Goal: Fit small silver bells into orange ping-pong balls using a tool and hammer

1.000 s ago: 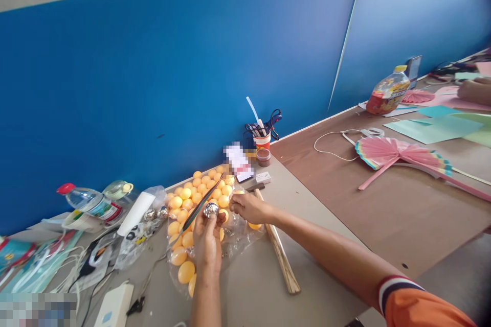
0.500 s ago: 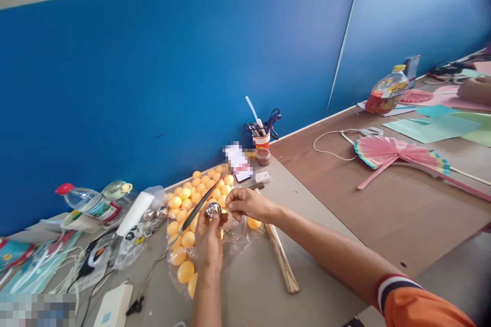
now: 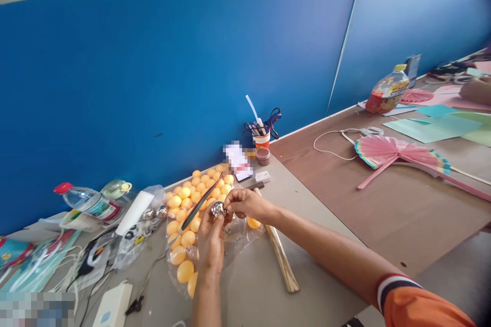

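Craft workspace, shared | long worktable [image 3: 322,199] | blue partition [image 3: 172,76] | pleated pink paper fan [image 3: 399,153] | coloured paper sheets [image 3: 433,126] | tool cup [image 3: 261,140] | wooden-handled hammer [image 3: 282,258] | bagged orange balls [image 3: 187,238]

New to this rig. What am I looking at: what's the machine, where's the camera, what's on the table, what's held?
No machine: these are a person's bare hands, seen from a camera worn on the head, looking forward and down. The left hand holds a shiny silver ball; the right hand has its fingers at the ball's edge, though its grip is unclear. On the table are orange balls in clear plastic, a wooden handle, a red-capped bottle and, farther right, a pink pleated paper piece. Another person's hand shows at the right edge.
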A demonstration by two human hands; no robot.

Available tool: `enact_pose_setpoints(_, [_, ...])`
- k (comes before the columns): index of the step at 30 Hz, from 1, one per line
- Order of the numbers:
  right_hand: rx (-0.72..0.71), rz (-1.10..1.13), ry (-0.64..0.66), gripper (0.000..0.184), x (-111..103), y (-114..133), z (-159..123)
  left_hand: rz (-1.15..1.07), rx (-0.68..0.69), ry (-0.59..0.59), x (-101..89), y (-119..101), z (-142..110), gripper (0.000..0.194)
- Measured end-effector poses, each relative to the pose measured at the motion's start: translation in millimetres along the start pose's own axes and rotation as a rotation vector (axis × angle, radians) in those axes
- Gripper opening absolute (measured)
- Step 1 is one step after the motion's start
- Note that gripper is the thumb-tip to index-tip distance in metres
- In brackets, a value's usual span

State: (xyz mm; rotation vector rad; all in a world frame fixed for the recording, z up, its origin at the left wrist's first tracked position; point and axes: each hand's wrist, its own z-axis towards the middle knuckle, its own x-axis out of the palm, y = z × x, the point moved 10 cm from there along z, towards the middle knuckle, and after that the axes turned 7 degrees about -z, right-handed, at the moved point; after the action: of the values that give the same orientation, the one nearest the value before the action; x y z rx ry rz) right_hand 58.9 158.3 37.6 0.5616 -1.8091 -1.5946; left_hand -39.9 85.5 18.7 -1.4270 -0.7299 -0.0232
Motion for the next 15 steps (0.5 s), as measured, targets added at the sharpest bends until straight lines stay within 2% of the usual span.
enact_pose_setpoints(8, [0.023,0.069,-0.021,0.010,-1.3,-6.3,2.6,0.041,-0.004,0.004,-1.6,1.9,-0.1,0.052])
enact_pose_setpoints(15, [-0.016,0.058,-0.045,0.008,-3.3,-3.3,1.9,0.039,0.006,0.012,0.3,0.5,-0.3,0.051])
